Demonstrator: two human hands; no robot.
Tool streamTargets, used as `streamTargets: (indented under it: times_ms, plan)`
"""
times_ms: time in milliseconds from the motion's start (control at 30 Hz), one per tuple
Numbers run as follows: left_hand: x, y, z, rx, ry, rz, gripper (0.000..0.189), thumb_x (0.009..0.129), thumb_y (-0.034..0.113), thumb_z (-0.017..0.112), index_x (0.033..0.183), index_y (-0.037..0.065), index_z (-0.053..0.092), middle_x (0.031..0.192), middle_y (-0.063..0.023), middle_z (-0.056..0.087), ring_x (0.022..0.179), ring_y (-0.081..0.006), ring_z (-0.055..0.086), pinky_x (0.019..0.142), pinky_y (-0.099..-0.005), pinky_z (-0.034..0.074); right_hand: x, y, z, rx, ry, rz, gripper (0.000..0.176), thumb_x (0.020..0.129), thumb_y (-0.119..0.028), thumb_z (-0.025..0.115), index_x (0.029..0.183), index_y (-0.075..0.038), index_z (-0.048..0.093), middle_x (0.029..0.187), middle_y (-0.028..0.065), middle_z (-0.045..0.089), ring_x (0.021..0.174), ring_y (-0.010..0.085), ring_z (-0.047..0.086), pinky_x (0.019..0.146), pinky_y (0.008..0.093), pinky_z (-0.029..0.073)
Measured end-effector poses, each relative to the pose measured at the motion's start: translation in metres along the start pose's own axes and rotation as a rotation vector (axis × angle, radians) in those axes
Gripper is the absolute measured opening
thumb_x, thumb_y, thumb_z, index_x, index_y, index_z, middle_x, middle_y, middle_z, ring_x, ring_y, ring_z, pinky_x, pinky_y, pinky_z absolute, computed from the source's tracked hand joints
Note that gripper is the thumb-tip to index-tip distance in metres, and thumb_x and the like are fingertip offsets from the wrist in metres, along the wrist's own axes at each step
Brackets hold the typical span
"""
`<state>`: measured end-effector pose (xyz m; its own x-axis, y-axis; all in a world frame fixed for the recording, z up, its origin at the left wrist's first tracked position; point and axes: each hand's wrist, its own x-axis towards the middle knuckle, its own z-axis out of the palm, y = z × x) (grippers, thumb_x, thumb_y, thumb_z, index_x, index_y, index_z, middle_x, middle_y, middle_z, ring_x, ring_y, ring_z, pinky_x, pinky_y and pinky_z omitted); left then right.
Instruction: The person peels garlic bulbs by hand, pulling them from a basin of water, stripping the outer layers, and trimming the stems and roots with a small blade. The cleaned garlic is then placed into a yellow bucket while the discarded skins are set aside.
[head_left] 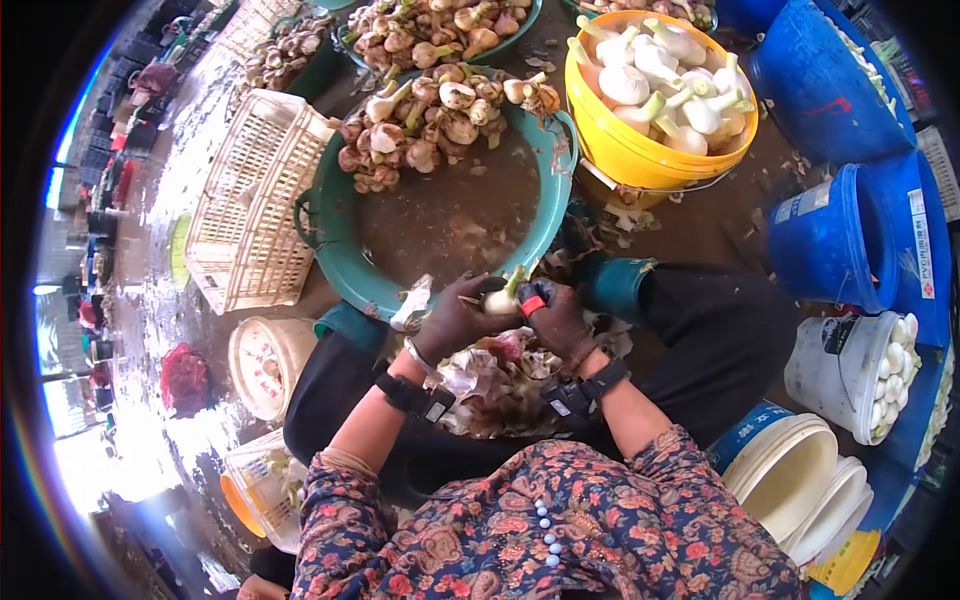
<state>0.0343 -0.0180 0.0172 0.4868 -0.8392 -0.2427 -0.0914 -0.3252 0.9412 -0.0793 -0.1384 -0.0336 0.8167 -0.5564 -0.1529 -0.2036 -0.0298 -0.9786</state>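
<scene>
Dark gloves cover both hands, which meet above my lap. My left hand (455,325) is closed round a white garlic bulb (503,300) with a short green stem. Pressed against the bulb's right side is my right hand (556,320), its fingers closed, with a red band on one finger; whether it holds a tool is hidden. Peeled skins (500,380) lie heaped below the hands. Just beyond them stands a green basin (558,200) with unpeeled garlic (440,125) piled at its far side and brown water or dirt on its bottom.
A yellow bucket (650,170) of peeled bulbs stands ahead right. White plastic crates (255,200) are at the left. Blue buckets (825,235), a white bucket (830,370) of bulbs and pale stacked buckets (785,470) line the right. More garlic basins are at the top.
</scene>
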Motion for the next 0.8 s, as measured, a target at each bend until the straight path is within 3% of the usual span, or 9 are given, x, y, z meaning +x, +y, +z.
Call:
streamTargets:
  times_ms: [267,333,400,433,467,533,567,733,800]
  plan:
    - [-0.017,0.004,0.029,-0.170,0.153,0.000,0.061,0.065,0.015,0.082,0.115,-0.001,0.052,0.109,-0.0081,0.059,0.097,-0.0134,0.056,0.086,-0.0288,0.047,-0.013,-0.032,-0.012,0.979,-0.337,0.683,0.037,0.092,-0.039,0.047,0.103,-0.005,0.060,0.084,0.0024,0.062,0.073,0.0132,0.059,0.061,0.0285,0.050]
    - [-0.019,0.000,0.031,-0.088,0.199,0.078,0.069,0.062,0.021,0.084,0.118,0.001,0.050,0.114,-0.0130,0.056,0.099,-0.0204,0.057,0.086,-0.0327,0.048,-0.013,-0.037,-0.018,0.867,-0.320,0.608,0.040,0.091,-0.043,0.048,0.101,-0.006,0.060,0.083,0.0022,0.062,0.072,0.0129,0.059,0.061,0.0273,0.049]
    - [-0.019,0.014,0.018,0.604,0.454,0.340,0.081,0.055,0.020,0.085,0.124,0.001,0.047,0.120,-0.0158,0.052,0.106,-0.0270,0.055,0.091,-0.0346,0.044,-0.012,-0.044,-0.020,0.657,-0.286,0.466,0.046,0.089,-0.050,0.049,0.098,-0.006,0.061,0.081,0.0019,0.061,0.070,0.0123,0.058,0.061,0.0248,0.048]
    - [-0.016,0.017,0.009,0.725,0.416,0.448,0.067,0.058,0.021,0.082,0.117,0.005,0.054,0.112,-0.0165,0.058,0.100,-0.0317,0.058,0.085,-0.0360,0.047,-0.006,-0.025,-0.013,0.507,-0.223,0.546,0.057,0.083,-0.062,0.049,0.084,-0.007,0.063,0.060,0.0018,0.054,0.044,0.0108,0.047,0.041,0.0248,0.037]
    - [-0.017,0.013,0.005,0.726,0.417,0.442,0.067,0.058,0.021,0.082,0.117,0.005,0.054,0.112,-0.0165,0.058,0.100,-0.0317,0.058,0.085,-0.0360,0.047,-0.005,-0.023,-0.012,0.507,-0.228,0.550,0.057,0.083,-0.062,0.049,0.084,-0.007,0.063,0.060,0.0018,0.054,0.044,0.0108,0.047,0.041,0.0248,0.037]
    - [-0.020,-0.003,0.001,0.729,0.021,0.294,0.042,0.067,0.019,0.075,0.106,0.009,0.062,0.096,-0.0127,0.063,0.086,-0.0308,0.061,0.074,-0.0365,0.049,-0.004,-0.020,-0.010,0.297,-0.274,0.603,0.057,0.083,-0.062,0.049,0.081,-0.007,0.062,0.062,0.0017,0.054,0.046,0.0108,0.048,0.042,0.0249,0.038]
    - [-0.022,-0.005,0.005,0.684,0.066,0.307,0.022,0.071,0.014,0.069,0.093,0.010,0.066,0.083,-0.0107,0.064,0.074,-0.0306,0.062,0.065,-0.0376,0.049,-0.002,-0.015,-0.005,0.297,-0.245,0.624,0.052,0.082,-0.059,0.053,0.082,-0.007,0.063,0.065,0.0010,0.055,0.051,0.0095,0.049,0.045,0.0240,0.039]
    - [-0.029,-0.023,0.013,0.715,0.111,0.183,0.018,0.073,0.009,0.061,0.090,0.012,0.063,0.082,-0.0116,0.064,0.072,-0.0308,0.062,0.064,-0.0372,0.049,-0.004,-0.012,-0.010,0.352,-0.341,0.503,0.037,0.078,-0.032,0.071,0.093,0.002,0.065,0.087,0.0050,0.065,0.079,0.0103,0.057,0.070,0.0260,0.046]
    - [-0.029,-0.041,0.012,0.493,0.122,-0.072,0.016,0.078,0.011,0.059,0.093,0.008,0.063,0.085,-0.0138,0.064,0.070,-0.0303,0.062,0.062,-0.0363,0.049,-0.006,-0.030,-0.015,0.111,-0.437,0.330,0.034,0.076,-0.022,0.073,0.098,0.002,0.063,0.092,0.0049,0.065,0.083,0.0105,0.057,0.074,0.0259,0.046]
